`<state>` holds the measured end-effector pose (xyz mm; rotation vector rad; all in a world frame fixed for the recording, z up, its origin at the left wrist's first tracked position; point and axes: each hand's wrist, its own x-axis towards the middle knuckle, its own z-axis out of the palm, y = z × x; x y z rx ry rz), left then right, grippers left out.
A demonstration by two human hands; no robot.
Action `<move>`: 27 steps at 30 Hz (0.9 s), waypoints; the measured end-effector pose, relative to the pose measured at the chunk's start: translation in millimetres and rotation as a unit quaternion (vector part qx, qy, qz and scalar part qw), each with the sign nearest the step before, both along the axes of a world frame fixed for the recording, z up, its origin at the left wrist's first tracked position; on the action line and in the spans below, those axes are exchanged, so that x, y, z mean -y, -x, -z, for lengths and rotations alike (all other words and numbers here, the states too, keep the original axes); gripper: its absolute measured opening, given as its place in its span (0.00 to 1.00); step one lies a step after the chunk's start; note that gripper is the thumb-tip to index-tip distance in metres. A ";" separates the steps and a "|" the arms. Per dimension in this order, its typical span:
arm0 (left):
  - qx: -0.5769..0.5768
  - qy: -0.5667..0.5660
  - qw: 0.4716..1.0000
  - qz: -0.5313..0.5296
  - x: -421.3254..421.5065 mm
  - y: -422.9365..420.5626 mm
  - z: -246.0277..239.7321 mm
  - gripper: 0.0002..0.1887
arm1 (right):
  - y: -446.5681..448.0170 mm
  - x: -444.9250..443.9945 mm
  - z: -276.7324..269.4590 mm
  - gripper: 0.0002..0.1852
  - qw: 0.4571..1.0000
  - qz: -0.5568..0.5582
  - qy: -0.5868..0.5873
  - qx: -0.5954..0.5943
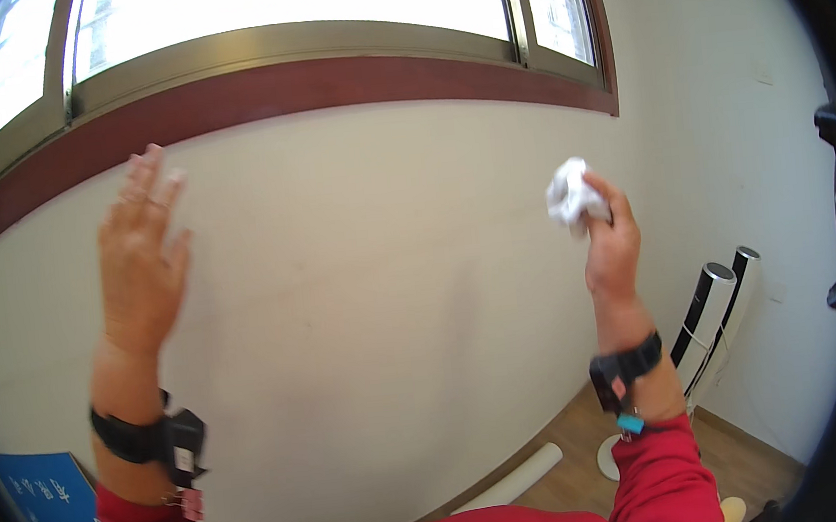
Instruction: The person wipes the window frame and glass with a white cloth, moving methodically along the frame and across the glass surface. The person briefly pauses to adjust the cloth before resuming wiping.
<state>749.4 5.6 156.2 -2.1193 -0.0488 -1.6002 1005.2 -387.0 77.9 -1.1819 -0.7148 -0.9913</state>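
My right hand [613, 244] is raised at the right and grips a crumpled white cloth or tissue [574, 191] between thumb and fingers. At the left, my left hand [142, 263] is raised with its fingers apart and nothing in it, a little blurred. Its fingertips overlap the lower edge of the reddish-brown window frame [343, 82]. Both hands appear in front of the off-white wall [359, 266]; whether the left one touches it, I cannot tell. Each forearm bears a black strapped device.
Two slim tower-shaped appliances [717, 273] stand in the right corner. On the wooden floor [577, 463] lies a white roll or tube [515, 476] along the wall. A blue board with writing [56, 509] leans at the lower left. Sliding window panes [284, 4] are above.
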 end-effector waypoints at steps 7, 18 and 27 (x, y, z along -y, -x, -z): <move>0.058 -0.020 0.980 -0.188 -64.2 40.2 -76.1 0.26 | -20.8 -65.1 -119.7 0.18 0.948 0.213 0.006 0.236; 0.067 0.090 0.958 0.263 22.3 56.2 7.2 0.09 | -42.2 -59.7 -120.2 0.24 0.945 -0.217 0.037 0.242; -0.027 0.886 0.424 0.185 160.1 88.5 422.2 0.19 | -21.8 -40.6 143.4 0.13 0.751 -0.634 0.156 -0.097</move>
